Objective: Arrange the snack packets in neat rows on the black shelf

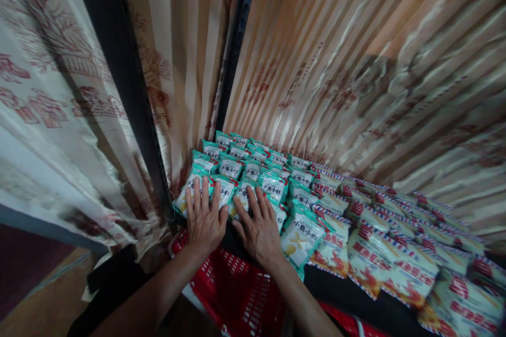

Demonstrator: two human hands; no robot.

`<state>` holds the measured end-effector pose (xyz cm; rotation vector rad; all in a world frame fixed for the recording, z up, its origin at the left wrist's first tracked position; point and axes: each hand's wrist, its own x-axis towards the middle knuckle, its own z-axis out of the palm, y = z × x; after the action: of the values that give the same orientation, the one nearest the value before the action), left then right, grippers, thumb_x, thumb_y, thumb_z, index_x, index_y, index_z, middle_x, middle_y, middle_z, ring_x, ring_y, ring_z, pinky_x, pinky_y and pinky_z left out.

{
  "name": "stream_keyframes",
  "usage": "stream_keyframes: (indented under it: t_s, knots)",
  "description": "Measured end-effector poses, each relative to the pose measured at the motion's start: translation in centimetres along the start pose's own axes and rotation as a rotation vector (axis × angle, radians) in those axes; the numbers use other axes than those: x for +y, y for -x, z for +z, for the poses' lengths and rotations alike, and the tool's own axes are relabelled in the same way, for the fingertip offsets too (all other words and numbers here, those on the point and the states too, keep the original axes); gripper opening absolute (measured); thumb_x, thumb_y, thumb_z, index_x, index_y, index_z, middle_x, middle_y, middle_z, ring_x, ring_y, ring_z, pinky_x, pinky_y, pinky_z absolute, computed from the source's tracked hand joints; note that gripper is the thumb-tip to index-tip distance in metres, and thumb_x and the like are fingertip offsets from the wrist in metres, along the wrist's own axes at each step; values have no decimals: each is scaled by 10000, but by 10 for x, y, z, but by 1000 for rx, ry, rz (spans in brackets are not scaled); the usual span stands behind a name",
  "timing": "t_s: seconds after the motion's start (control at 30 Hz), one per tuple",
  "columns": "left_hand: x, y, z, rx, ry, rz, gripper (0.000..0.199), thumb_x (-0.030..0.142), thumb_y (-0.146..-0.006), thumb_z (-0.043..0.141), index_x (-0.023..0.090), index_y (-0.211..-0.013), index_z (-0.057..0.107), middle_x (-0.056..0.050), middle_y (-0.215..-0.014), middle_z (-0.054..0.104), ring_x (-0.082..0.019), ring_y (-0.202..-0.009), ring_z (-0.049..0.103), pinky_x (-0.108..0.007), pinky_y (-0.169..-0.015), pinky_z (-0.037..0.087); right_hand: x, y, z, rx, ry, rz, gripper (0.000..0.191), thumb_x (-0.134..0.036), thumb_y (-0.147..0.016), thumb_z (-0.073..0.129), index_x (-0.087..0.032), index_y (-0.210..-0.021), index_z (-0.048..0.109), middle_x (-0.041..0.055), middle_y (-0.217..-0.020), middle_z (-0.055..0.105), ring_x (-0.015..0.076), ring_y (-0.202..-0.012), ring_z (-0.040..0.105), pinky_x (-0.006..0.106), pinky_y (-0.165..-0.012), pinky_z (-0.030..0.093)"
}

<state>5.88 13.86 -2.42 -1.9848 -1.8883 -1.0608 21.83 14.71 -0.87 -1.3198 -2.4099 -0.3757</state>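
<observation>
Rows of green-and-white snack bags (302, 234) stand close together on a dark shelf (330, 287). My left hand (205, 218) lies flat against the front bags at the left end, its fingers stretched upward. Beside it, my right hand (259, 229) rests with spread fingers on the neighbouring front bags. Neither hand is closed round a bag. The palms and fingers cover parts of the front row.
White bags with red print and striped edges (373, 258) fill the shelf to the right. Below the shelf is a red perforated basket (237, 295). Dark metal posts (237, 37) and pleated printed sheeting (316, 52) stand behind and to the left.
</observation>
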Motion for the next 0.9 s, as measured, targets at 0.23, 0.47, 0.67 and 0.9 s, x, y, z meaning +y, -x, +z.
stream_keyframes:
  t_s: [0.23,0.47,0.67,0.9]
  knots:
    - [-1,-1,-1,-9,-19,2,600,311,-865,486,165,-1417,302,-140,-1525,108,-335,-1395,76,-587,-1097,159,-1,0,0,-18,-3,8,535,-404,-859,541,-288,-1362,403,85,-1540,119,338,-1395,104,527,-1066,260]
    - [8,2,-4,4,-35,-18,595,281,-863,486,179,-1419,300,-130,-1532,-1,-350,-1393,74,-584,-1093,165,-1,1,-2,-31,-13,9,520,-397,-867,531,-284,-1360,409,92,-1535,145,337,-1395,109,520,-1068,253]
    - [14,3,-2,-48,-61,-29,556,268,-865,477,191,-1400,347,-125,-1533,38,-338,-1396,73,-570,-1099,158,0,2,1,-9,-60,19,531,-392,-854,553,-281,-1355,418,87,-1537,135,341,-1394,109,535,-1073,245]
    - [16,3,6,-24,-84,-35,527,250,-872,461,180,-1387,373,-118,-1533,64,-330,-1397,79,-567,-1102,148,0,2,0,32,-137,12,531,-333,-831,588,-272,-1337,442,83,-1535,142,336,-1397,100,555,-1071,258]
